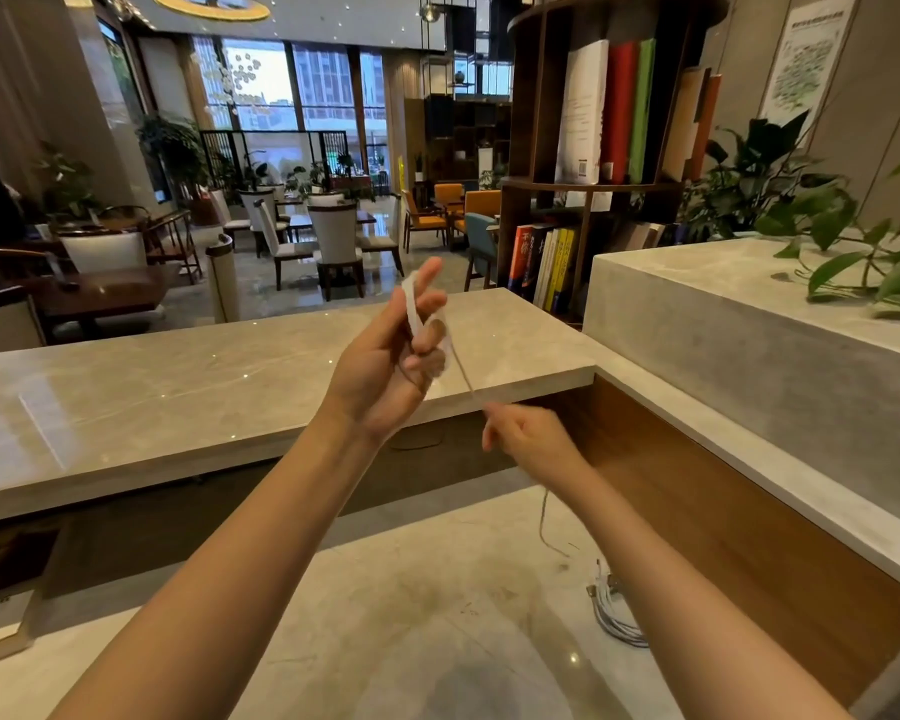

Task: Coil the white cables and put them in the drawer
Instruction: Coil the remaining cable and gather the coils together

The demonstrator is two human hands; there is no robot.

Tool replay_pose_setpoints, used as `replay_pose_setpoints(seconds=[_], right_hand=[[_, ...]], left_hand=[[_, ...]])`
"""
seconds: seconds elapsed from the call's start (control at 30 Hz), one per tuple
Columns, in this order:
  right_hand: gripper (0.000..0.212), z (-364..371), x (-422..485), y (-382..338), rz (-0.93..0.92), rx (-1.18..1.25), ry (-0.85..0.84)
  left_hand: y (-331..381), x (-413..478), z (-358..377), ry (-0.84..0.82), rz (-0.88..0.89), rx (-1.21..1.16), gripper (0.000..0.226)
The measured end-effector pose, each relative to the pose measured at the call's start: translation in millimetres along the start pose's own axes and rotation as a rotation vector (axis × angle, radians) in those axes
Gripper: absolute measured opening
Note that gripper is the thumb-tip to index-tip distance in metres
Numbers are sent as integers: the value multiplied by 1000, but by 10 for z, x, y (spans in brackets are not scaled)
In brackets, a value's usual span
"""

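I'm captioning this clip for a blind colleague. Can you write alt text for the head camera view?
A person's left hand holds up a white cable looped around its fingers, while the right hand pulls the loose end taut above a pale stone counter. More white cables lie on the lower desk beside the right forearm.

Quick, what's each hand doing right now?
Left hand: holding white cable loops around its fingers.
Right hand: closed on the same cable's loose run, blurred.

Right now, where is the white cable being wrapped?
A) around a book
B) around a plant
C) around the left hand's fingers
C: the white cable loops over the left hand, and the right hand feeds a strand up to it.
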State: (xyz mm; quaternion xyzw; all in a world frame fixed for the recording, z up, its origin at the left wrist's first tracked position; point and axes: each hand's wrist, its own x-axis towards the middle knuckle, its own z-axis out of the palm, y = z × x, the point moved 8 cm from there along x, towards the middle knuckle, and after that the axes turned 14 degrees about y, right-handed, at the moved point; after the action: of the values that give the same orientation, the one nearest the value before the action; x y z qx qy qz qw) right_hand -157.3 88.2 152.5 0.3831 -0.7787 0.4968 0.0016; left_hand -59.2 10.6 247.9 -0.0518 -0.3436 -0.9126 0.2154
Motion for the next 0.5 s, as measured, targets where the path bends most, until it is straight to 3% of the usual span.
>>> replay_pose_setpoints(seconds=[0.1,0.17,0.23,0.3,0.37,0.43,0.5], right_hand=[[44,262,-271,-145,-144,-195,-163],[40,322,-399,-412,-312,-270,-222],[36,172,-410,-692,-447,-306,-163],[27,-72,-332,-885,-496,-277,-87],[18,-295,-222,-999,-502,-224,-35],[15,-447,-82,-1013,-485,-170,8],[14,-513,28,-984,-457,-121,28]], left_hand=[[140,72,-304,365,311,322,37],[138,42,-379,426,457,769,31],[54,-6,-402,378,515,1160,22],[-51,-47,-452,305,447,1325,25],[-212,-88,-486,188,243,1330,30],[-383,-155,-487,87,4,1199,34],[-492,-226,-409,-9,-145,926,32]])
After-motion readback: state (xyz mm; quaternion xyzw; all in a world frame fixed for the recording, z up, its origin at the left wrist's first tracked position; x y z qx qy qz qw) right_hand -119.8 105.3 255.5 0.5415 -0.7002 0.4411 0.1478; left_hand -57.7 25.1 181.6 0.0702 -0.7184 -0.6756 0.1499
